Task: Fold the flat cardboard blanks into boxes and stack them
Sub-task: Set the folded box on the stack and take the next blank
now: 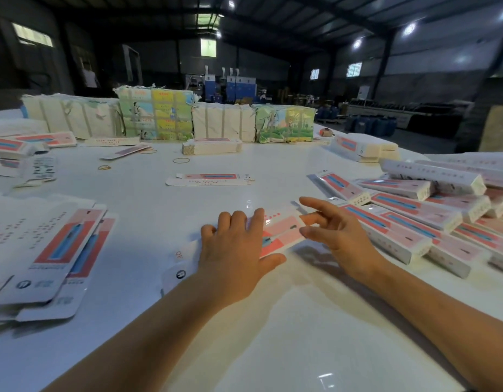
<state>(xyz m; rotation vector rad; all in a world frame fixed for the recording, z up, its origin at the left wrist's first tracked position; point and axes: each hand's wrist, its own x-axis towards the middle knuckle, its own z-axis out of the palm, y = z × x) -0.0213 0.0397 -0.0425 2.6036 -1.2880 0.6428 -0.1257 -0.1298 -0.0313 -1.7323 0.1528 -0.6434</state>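
Mid-bench [148, 210], my left hand [233, 250] presses flat, fingers straight, on a blank [281, 233]; right hand [335, 230] hovers spread, holding nothing. Risk: the blank skids on this glossy top, or I nudge the stack [419, 216] just right.

Dim warehouse, white table [272, 321], bright windows [208, 47], ceiling lamps [409, 28]

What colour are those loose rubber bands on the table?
Yellowish-tan rubber bands, seen from the head camera.
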